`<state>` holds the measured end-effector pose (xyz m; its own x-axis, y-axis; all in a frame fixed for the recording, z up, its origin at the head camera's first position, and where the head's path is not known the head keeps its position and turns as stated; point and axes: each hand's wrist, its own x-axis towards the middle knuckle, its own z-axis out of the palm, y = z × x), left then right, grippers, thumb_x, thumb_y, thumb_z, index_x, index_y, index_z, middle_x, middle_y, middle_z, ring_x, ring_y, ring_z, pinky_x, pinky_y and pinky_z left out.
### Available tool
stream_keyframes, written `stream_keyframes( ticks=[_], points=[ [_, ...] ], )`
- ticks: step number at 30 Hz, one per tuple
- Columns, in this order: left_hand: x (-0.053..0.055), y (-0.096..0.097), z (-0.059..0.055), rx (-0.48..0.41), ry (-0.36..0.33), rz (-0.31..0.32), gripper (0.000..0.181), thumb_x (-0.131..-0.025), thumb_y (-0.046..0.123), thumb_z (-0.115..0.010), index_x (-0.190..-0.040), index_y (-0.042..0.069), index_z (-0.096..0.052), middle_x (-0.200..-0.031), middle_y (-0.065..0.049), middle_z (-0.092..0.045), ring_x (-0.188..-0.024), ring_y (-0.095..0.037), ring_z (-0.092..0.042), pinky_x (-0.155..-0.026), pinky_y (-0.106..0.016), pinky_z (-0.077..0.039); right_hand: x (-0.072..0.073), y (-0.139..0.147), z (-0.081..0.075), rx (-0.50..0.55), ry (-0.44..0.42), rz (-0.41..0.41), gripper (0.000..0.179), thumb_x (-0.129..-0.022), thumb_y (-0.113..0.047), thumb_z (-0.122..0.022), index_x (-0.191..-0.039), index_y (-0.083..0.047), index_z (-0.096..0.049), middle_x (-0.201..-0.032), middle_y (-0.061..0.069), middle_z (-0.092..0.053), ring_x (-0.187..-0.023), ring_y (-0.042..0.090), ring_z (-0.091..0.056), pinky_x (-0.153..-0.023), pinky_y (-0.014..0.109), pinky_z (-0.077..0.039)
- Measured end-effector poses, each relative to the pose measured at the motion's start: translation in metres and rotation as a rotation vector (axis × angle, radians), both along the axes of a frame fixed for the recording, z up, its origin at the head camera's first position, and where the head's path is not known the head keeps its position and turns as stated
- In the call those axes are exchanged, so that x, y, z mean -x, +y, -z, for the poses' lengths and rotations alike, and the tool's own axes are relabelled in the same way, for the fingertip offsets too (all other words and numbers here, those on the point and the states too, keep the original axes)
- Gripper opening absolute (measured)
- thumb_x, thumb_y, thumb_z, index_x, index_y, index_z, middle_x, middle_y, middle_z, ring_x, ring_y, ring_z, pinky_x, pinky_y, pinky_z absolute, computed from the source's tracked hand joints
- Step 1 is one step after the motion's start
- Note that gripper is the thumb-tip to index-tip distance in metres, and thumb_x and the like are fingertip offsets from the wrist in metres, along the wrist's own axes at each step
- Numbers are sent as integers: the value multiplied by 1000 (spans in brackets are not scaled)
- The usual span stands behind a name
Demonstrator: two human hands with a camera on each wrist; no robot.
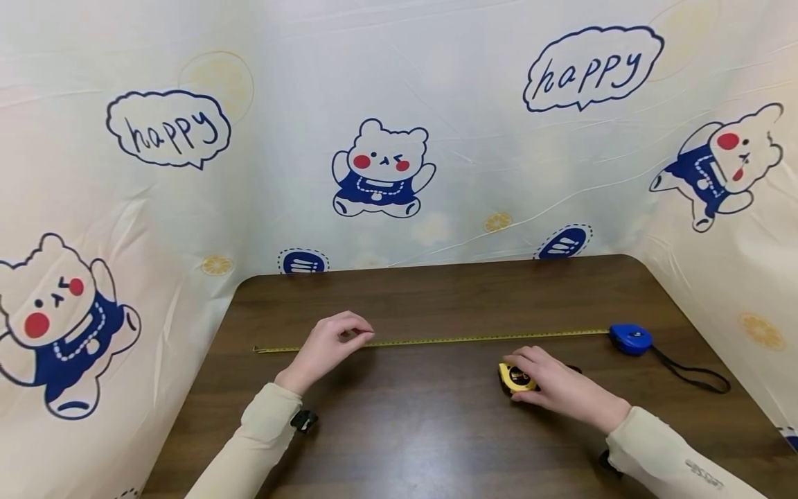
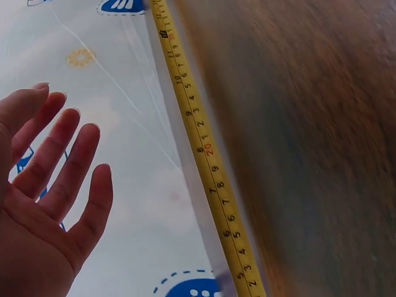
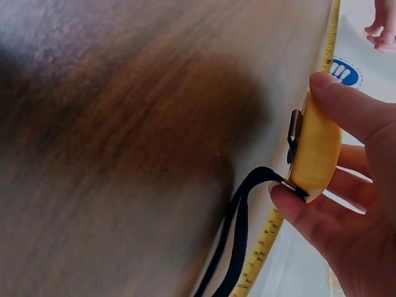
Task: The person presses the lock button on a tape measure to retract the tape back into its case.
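A yellow tape measure (image 1: 519, 378) sits in my right hand (image 1: 561, 388), whose thumb and fingers grip the case by its sides just above or on the table. Its black strap (image 3: 240, 226) hangs from the case in the right wrist view. Beyond it, a long yellow blade (image 1: 449, 339) stretches across the table from a blue tape measure (image 1: 631, 339) at the right. My left hand (image 1: 327, 346) hovers by this blade, fingers loosely bent and holding nothing. In the left wrist view, the blade's printed numbers (image 2: 204, 148) show beside the left fingers (image 2: 80, 167).
The blade's hooked end (image 1: 256, 349) lies near the left edge of the brown wooden table (image 1: 424, 430). A black wrist strap (image 1: 692, 371) trails from the blue case toward the right edge. Printed cloth (image 1: 474, 152) hangs behind and at both sides.
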<state>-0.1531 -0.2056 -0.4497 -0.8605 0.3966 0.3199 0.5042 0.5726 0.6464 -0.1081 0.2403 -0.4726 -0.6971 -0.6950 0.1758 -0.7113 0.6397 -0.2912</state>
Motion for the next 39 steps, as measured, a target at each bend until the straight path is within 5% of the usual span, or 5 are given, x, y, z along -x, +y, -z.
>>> stream_keyframes(
  ticks=[22, 30, 39],
  points=[
    [0, -13, 2, 25, -34, -54, 10, -96, 20, -77, -102, 12, -81, -104, 7, -72, -93, -12, -67, -84, -46, -60, 2, 0, 10, -34, 6, 19, 54, -88, -31, -86, -131, -5, -66, -122, 5, -63, -108, 18, -61, -88, 39, -57],
    [-1, -16, 4, 19, -40, -58, 7, -94, 16, -79, -101, 15, -81, -103, 7, -72, -92, -11, -67, -81, -39, -60, 1, 4, -1, -28, 23, 69, 51, -93, -37, -81, -131, -7, -67, -123, 2, -63, -109, 16, -63, -87, 40, -58],
    [-4, -31, 10, 24, -37, -76, 12, -93, 15, -80, -104, 20, -80, -104, 9, -72, -91, -9, -66, -82, -41, -60, 3, 29, -13, -12, 141, 102, 43, -88, -27, -85, -124, -7, -72, -117, 3, -67, -103, 18, -66, -83, 40, -60]
  ],
)
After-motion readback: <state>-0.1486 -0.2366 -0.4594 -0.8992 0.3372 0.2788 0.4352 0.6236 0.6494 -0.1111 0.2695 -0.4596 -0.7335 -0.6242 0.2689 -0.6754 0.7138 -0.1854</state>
